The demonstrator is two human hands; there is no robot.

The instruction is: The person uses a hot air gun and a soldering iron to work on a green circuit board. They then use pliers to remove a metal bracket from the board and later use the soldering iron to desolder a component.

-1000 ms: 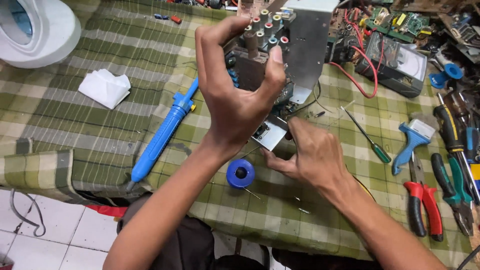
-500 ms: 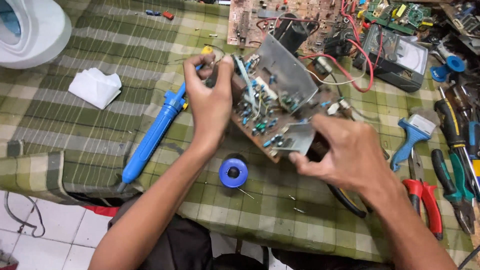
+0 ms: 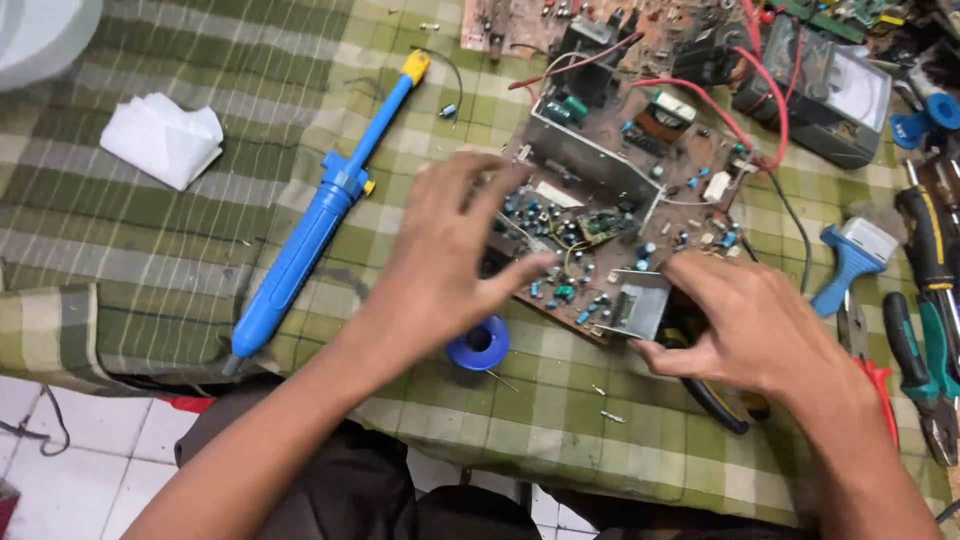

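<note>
A brown circuit board is seen lying flat on the green checked table, component side up. The left hand is spread over its left edge, fingers loose and touching the parts, nothing gripped. The right hand is laid at the near right corner, fingertips against a metal shield, not closed around it. A blue solder spool lies just beside the near edge; a blue desoldering pump lies to the left.
</note>
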